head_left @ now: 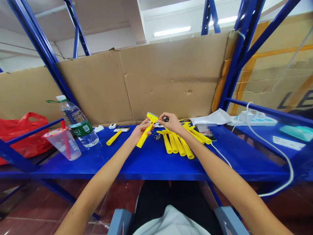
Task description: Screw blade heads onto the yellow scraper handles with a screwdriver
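Note:
My left hand (140, 132) is closed around a yellow scraper (144, 136), its wide head with a metal blade tilted up and its hollow handle pointing down toward me. At the right end of that head is my right hand (172, 121), fingers curled. A small dark round-ended object (166, 119) pokes out of its grip; its exact kind cannot be made out. Several yellow scraper handles (181, 147) lie in a row below my right hand. Beside them is a little heap of small metal screws (157, 136). Another yellow scraper (114, 137) lies to the left.
On the blue table (156, 166) stand a water bottle (79, 124) and a plastic cup (65, 143) at left, near a red bag (26, 133). A phone (206, 130), white plastic bag (211, 117), power strip (261, 120) and white cable (281, 151) occupy the right. Cardboard (166, 78) walls the back.

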A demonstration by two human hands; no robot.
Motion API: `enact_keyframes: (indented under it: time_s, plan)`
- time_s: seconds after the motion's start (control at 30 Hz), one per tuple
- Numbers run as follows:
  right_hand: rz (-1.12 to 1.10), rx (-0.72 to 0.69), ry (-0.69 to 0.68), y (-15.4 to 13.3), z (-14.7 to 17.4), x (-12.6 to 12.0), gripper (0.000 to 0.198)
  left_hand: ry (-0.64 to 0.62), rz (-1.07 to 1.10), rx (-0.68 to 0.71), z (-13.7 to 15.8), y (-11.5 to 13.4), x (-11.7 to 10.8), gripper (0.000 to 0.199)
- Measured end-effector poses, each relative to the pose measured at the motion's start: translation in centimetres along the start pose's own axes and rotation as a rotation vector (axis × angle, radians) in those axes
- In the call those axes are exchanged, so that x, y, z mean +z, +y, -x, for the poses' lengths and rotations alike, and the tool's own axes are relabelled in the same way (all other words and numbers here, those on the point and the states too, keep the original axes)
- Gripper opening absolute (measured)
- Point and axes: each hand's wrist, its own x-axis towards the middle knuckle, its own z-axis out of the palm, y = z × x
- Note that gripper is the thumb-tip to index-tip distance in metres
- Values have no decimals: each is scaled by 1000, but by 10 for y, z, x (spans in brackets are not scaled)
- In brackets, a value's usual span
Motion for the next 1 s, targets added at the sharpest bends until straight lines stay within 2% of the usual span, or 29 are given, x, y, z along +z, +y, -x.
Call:
enact_keyframes:
  time_s: [0.17, 0.33, 0.57, 0.8, 0.9, 1.0]
  plan:
    - [-72, 18, -19, 0, -3, -6, 45, -8, 5, -17, 2, 0, 3, 69]
    - [-138, 52, -26, -3, -4, -12, 53, -2, -5, -37, 4, 1, 0, 72]
    - [-184, 122, -49, -4, -4, -12, 59, -60, 7, -46, 6, 4, -4, 69]
    - [-25, -3, 69, -7, -1, -4, 46, -30, 52, 28, 2, 6, 1, 65]
    - [-3, -59, 106, -8, 3, -3, 34, -9, 72, 67, -1, 7, -1, 65]
    - [-16, -126, 144, -9, 4, -5, 32, -2, 86, 113, -5, 9, -4, 65]
